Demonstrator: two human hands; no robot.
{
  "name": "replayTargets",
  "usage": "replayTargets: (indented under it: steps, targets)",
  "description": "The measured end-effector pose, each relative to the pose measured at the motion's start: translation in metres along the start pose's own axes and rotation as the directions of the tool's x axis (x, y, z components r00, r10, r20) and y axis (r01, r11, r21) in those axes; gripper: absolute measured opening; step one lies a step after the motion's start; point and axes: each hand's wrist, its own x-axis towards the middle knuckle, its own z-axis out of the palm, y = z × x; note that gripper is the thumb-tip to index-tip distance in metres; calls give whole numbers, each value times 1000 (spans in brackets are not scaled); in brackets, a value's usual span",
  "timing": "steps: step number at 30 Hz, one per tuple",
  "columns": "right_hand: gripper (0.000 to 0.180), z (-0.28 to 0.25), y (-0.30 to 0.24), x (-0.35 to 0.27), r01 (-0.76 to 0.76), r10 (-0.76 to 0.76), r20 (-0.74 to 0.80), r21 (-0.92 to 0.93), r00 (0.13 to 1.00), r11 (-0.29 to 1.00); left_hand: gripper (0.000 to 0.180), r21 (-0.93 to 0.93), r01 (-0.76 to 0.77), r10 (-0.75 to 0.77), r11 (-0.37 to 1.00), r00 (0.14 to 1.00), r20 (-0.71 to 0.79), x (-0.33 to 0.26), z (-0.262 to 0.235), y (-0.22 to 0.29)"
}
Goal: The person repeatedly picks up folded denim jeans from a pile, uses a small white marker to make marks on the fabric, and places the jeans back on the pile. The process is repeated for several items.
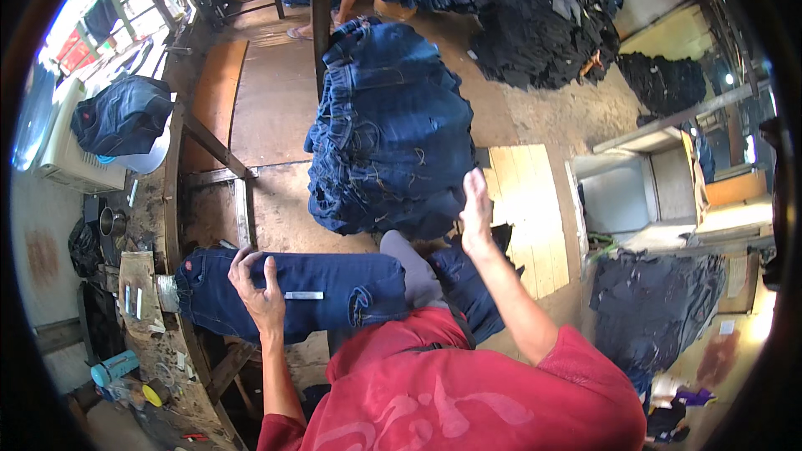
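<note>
Head view: folded dark-blue denim jeans [330,273] are laid at the brown wooden counter's [159,359] edge, under the left hand [261,296], its fingers half spread, nothing visibly gripped. The right hand [477,219] is raised, open, apparently empty. Jeans should be held flat beneath the rectangular white strip [303,295].

Looking down from head, fisheye-wide.
Catching red shirt [484,392] close at bottom, dark cloth pile [535,25] farther off, top.
</note>
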Motion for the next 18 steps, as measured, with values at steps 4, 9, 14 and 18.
replayTargets:
  steps: [4,9,14,18]
  targets:
    - [110,7,-50,142,-253,245,136,49,960,966,18,-385,258,-242,886,966,89,43,34,12]
    - [145,66,-75,300,-565,597,240,-193,765,802,31,-422,251,-216,871,968,130,126,124,11]
    - [144,135,34,349,-451,600,342,-426,723,785,77,-223,628,-597,746,778,194,183,248,-52]
    - [143,142,102,367,-432,620,385,-472,683,769,93,-280,815,-758,507,576,304,201,325,-126]
